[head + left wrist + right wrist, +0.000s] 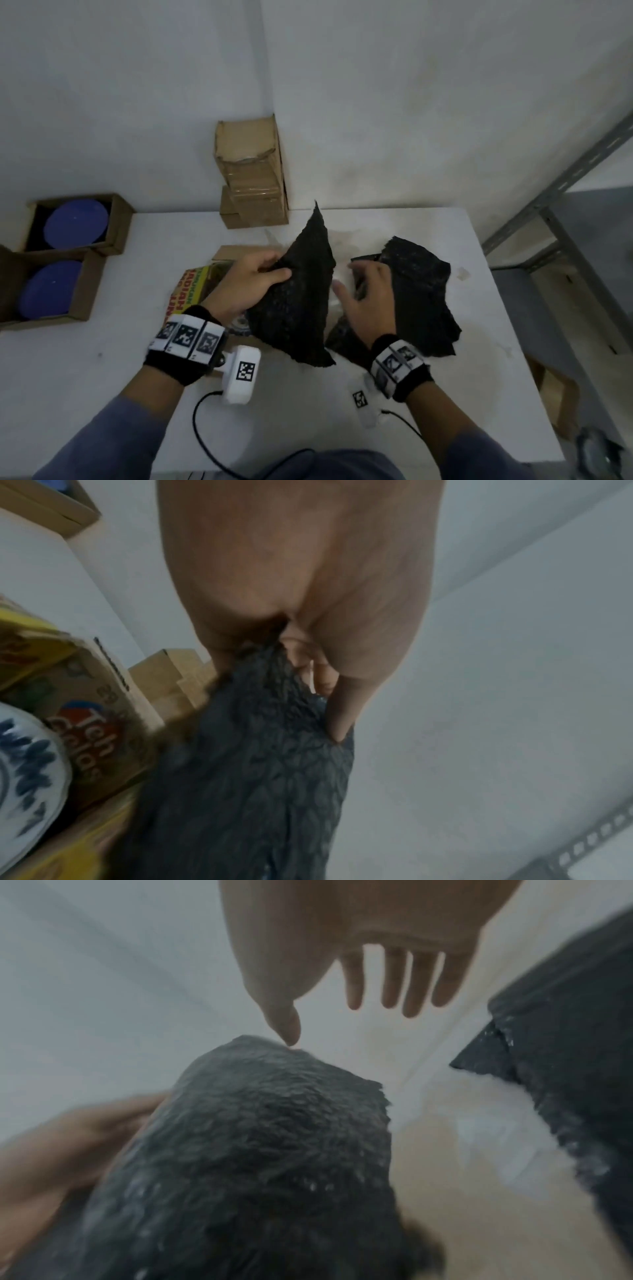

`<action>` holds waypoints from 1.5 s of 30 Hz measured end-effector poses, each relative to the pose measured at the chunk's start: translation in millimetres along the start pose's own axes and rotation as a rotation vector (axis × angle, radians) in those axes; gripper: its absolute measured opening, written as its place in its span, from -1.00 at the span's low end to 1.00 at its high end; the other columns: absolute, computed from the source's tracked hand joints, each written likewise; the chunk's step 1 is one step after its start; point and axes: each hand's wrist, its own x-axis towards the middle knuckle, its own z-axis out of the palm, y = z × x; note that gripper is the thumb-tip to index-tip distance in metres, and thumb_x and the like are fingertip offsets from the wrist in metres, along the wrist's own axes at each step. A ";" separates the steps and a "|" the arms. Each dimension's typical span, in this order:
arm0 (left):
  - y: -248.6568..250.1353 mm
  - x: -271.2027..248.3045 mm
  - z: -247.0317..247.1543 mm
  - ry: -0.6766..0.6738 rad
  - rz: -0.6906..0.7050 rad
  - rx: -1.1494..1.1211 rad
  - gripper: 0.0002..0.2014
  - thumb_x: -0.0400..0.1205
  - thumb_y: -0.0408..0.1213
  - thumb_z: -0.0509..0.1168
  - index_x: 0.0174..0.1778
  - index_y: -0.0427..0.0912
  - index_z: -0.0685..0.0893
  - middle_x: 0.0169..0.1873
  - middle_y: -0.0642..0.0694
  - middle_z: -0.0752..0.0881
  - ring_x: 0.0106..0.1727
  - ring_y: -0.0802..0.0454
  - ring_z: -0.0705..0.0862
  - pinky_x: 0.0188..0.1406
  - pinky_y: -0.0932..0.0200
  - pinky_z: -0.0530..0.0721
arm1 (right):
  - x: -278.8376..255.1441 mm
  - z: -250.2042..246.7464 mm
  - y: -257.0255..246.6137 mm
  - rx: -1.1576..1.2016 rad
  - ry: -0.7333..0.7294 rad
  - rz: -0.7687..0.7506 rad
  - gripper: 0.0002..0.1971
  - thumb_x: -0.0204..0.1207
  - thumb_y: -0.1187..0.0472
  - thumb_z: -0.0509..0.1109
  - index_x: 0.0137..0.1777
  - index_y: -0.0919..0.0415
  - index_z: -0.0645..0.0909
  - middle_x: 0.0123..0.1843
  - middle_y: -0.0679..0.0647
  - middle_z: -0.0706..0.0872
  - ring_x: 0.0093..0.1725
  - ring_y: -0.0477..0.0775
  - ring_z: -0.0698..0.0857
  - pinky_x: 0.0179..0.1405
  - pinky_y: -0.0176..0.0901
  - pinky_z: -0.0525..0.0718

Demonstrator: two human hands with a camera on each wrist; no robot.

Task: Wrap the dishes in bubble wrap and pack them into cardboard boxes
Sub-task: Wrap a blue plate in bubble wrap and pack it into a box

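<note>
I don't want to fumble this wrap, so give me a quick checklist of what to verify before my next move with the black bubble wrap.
1. Left hand grips the raised black bubble wrap sheet: ok; fingers pinch it in the left wrist view.
2. Right hand free to take wrap: ok; fingers straight and spread in the right wrist view, holding nothing.
3. Second black sheet within reach on the table: ok, beside the right hand.
4. Dish sits between the sheets: cannot tell; only a pale blur shows there.
5. Printed box open to receive: cannot tell, the left hand covers it.
6. Patterned dish by the printed box still unwrapped: ok.
</note>
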 end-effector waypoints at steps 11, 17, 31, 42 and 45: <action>-7.9 -33.2 -113.5 0.175 -0.025 -0.499 -0.74 0.69 -0.47 0.22 0.27 -0.26 0.66 0.23 -0.24 0.74 0.22 -0.13 0.72 0.28 0.00 0.61 | 29.9 65.4 -74.1 0.737 -0.291 0.625 -0.56 0.52 0.08 0.53 0.33 0.12 0.49 -0.03 0.11 0.73 -0.24 -0.01 0.72 -0.28 -0.13 0.65; -55.0 -34.2 -145.3 0.417 -0.131 -0.273 -0.91 0.67 -0.26 0.35 -0.11 -0.13 0.75 -0.16 -0.08 0.79 -0.13 0.03 0.71 -0.11 0.12 0.60 | 32.6 92.4 -99.6 0.598 -0.182 0.508 -0.59 0.50 0.34 0.51 0.28 0.12 0.48 0.05 0.19 0.79 0.02 0.12 0.78 0.04 0.03 0.78; -135.6 -36.8 -140.4 0.215 -0.107 0.495 -0.48 0.52 -0.26 0.49 0.36 0.03 0.47 0.02 0.00 0.58 0.06 -0.03 0.64 0.00 0.11 0.62 | -19.0 110.8 -68.5 -0.553 -0.395 0.101 -0.62 0.44 0.06 0.47 0.21 -0.04 0.46 0.18 0.03 0.48 0.13 0.13 0.55 0.11 0.05 0.63; -101.5 16.0 -113.2 -0.431 0.073 1.226 0.08 0.29 -0.09 0.64 0.65 -0.04 0.14 0.51 -0.17 0.26 0.45 -0.20 0.44 0.28 -0.07 0.61 | 4.6 162.6 -105.5 -1.028 -0.806 -0.165 -0.19 0.42 0.14 0.50 0.61 0.19 0.18 0.50 0.28 0.31 0.48 0.34 0.36 0.46 0.11 0.43; -111.7 25.7 -112.2 -0.412 0.099 1.229 -0.07 0.41 -0.14 0.57 0.62 -0.13 0.18 0.47 -0.24 0.31 0.32 -0.23 0.55 0.10 -0.04 0.66 | 5.3 174.9 -101.5 -1.090 -0.818 -0.148 -0.26 0.52 0.18 0.44 0.62 0.26 0.16 0.51 0.33 0.30 0.48 0.37 0.36 0.43 0.11 0.44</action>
